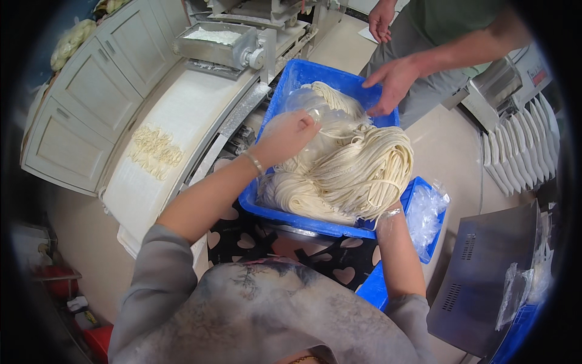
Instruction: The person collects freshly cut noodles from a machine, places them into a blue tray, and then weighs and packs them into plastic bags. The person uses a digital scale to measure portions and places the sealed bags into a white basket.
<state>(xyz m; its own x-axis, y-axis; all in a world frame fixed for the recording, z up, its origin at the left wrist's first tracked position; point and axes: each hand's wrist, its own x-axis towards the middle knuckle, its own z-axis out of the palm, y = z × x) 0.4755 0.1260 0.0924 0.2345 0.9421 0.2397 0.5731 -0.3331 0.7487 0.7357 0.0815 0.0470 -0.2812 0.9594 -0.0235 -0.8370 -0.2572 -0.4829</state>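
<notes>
Fresh pale noodles (364,173) lie in folded bundles in a blue plastic crate (285,213) in front of me. My left hand (288,134) is closed, pinching a clear plastic bag (327,124) above the noodles on the crate's left side. From the lower right my right hand (390,217) reaches in under a large bundle at the crate's right edge. That bundle rests over the hand, which hides its fingers. Another person's hand (394,85) is at the crate's far right corner, thumb apart from the fingers.
To the left, a floury white belt (176,115) carries short noodle scraps (154,151) beneath a metal flour hopper (221,42). A smaller blue bin (433,233) of clear bags sits right of the crate. Stacked white trays (521,148) and a steel cabinet (485,279) stand further right.
</notes>
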